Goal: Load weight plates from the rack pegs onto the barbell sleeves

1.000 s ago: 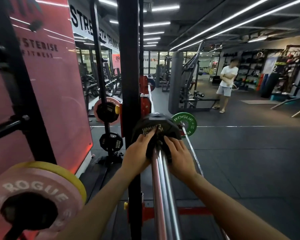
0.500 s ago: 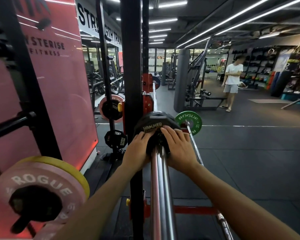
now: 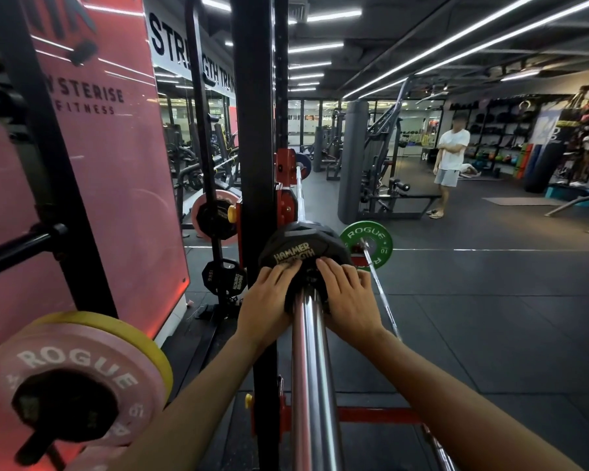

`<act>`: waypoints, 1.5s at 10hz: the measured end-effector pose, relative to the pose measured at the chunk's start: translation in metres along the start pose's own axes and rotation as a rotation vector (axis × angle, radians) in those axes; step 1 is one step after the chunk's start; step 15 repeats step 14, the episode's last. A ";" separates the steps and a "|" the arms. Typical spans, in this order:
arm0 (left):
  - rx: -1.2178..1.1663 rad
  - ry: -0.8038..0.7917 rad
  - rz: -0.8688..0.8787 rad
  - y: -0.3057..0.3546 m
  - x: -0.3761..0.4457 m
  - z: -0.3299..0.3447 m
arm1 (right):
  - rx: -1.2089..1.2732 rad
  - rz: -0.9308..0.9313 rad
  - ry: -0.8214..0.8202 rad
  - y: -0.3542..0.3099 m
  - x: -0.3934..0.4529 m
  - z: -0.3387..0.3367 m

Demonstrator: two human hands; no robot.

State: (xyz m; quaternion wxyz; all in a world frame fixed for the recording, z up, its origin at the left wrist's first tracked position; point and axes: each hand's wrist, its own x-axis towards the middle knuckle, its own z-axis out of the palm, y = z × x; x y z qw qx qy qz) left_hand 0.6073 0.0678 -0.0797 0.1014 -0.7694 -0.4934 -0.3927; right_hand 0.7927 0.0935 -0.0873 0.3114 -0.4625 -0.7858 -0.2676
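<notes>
Item list, L to R, as I see it from the head cam:

1. Pink plate (image 3: pixel 72 375), "ROGUE" lettering, w/ yellow plate (image 3: pixel 130 338) stacked behind it, both on a rack peg, near L corner.
2. Bare peg (image 3: pixel 21 244), black, sticking out of the L post, above item 1.
3. Red wall panel (image 3: pixel 116 164), "FITNESS" text.
4. Far pegs: pink plate w/ black plate (image 3: pixel 215 217) in front; lower down a small black plate (image 3: pixel 223 277).
5. Rack upright (image 3: pixel 255 130), black, centre.
6. L hand (image 3: pixel 269 294): fingers straight, laid flat on face of Hammer plate (image 3: pixel 303 249); pressing, not wrapped round it. Grip slack.
7. Hammer plate: black, on the sleeve (image 3: pixel 313 368), well up the chrome twd the rack; can't tell if fully seated.
8. R hand (image 3: pixel 349 297): same, fingers extended flat against plate face, R of sleeve. Nothing clasped.
9. Green plate (image 3: pixel 366 241), "ROGUE", on a 2nd bar (image 3: pixel 381 294) on the floor, just R of item 7.
10. Person (image 3: pixel 451 164), white tee, grey shorts, arms crossed, far R by shelving.
</notes>
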 end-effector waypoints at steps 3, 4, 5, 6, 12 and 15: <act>-0.088 0.024 0.007 0.000 -0.001 -0.001 | 0.172 0.049 0.029 -0.009 0.005 -0.004; -0.093 0.028 0.020 -0.001 0.000 -0.002 | 0.167 0.050 0.016 -0.010 0.005 -0.007; -0.079 0.028 0.031 0.001 0.000 -0.003 | 0.169 0.068 0.015 -0.013 0.003 -0.010; -0.073 0.014 0.000 0.003 0.000 -0.004 | 0.143 0.080 0.042 -0.016 0.000 -0.014; 0.196 -0.075 -0.024 0.004 -0.055 -0.027 | -0.005 0.291 -0.287 -0.053 -0.051 -0.077; 0.237 -0.030 0.002 0.037 -0.099 -0.079 | 0.000 0.289 -0.273 -0.084 -0.086 -0.126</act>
